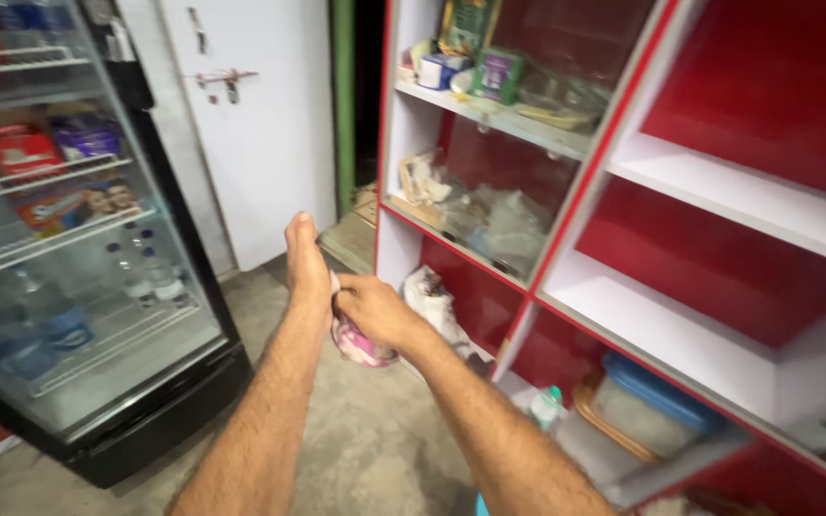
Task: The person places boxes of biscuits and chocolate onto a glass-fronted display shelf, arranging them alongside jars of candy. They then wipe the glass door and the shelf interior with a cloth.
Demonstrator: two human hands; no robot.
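Two hands [336, 287], pink cloth [360, 346] between fingers [348, 304]

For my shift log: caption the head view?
Both hands, left hand and right hand, bunch a pink cloth between fridge and shelves.

A red box [21, 150], a purple packet [83, 136] and an orange carton [74, 205] lay on the cooler racks; a green box [499, 75] stood on the red cabinet's top shelf
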